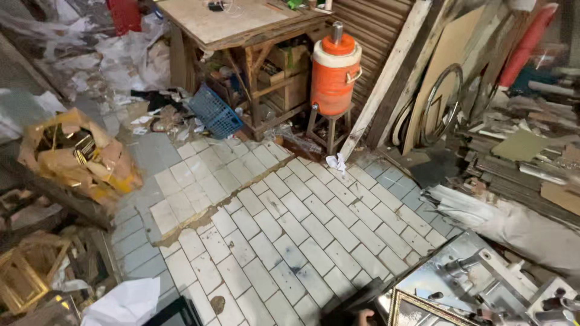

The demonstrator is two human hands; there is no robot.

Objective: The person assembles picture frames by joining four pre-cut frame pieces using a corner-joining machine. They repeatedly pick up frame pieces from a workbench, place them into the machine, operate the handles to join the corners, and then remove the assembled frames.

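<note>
Orange-and-white insulated drink cooler on small metal stool, far centre, just right of rough wooden workbench. Blue plastic basket tilted on floor against the workbench's front left leg. Long pale wooden planks leaning against the wall right of the cooler; round metal hoop propped beyond them. Torn yellow cardboard box at left, gilt picture frames nearer, below it. Grey-white tiled floor between. Steel machine table at near right, gilt-edged frame along its front edge, a fingertip just left of that frame.
</note>
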